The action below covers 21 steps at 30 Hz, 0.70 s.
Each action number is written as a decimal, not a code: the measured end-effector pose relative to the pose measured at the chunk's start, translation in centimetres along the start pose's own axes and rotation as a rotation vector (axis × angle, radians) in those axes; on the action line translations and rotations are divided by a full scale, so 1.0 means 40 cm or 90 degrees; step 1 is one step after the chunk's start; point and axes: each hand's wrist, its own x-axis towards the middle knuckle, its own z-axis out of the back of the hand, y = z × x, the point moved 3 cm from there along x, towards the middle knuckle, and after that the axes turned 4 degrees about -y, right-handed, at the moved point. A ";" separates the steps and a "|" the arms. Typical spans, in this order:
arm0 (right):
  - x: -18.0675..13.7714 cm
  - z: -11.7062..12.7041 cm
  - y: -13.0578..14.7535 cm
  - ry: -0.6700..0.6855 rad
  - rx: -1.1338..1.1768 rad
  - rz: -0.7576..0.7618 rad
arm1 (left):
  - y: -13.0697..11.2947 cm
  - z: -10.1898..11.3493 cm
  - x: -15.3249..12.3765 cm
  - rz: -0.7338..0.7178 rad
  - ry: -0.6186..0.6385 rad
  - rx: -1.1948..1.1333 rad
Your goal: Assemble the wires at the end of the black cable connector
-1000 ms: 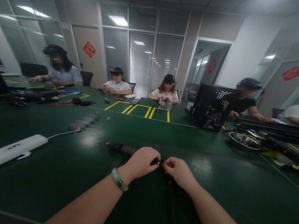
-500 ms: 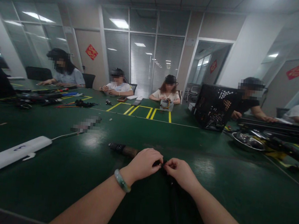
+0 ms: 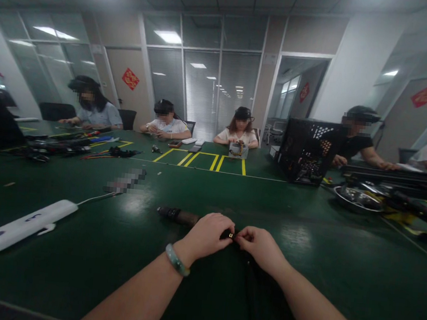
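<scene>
Across the green table in front of me lies a long dark rod-like thing (image 3: 183, 217), with a ribbed black end at its left and a brownish section beside it. My left hand (image 3: 208, 236) rests over its middle, fingers curled and closed on it. A tiny brass-coloured piece (image 3: 231, 235) shows at those fingertips. Just to the right, my right hand (image 3: 263, 248) pinches at the same spot, thumb and finger together. What exactly sits between the fingertips is too small and dark to make out. A dark length continues toward me below the hands. A green bangle (image 3: 176, 260) circles my left wrist.
A white power strip (image 3: 28, 225) lies at the left, its cord leading to a blurred-out object (image 3: 126, 181). Dark tools and cables (image 3: 49, 141) are heaped behind. A black computer case (image 3: 307, 151) and a metal bowl (image 3: 358, 199) stand at the right. Several people sit across the table.
The view has shifted slightly. Both hands stay at the same place on the rod-like thing, and the brass-coloured piece shows more clearly between the fingertips.
</scene>
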 end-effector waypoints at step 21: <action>0.005 -0.010 -0.019 -0.015 -0.003 -0.001 | 0.005 0.001 -0.006 -0.003 -0.003 -0.002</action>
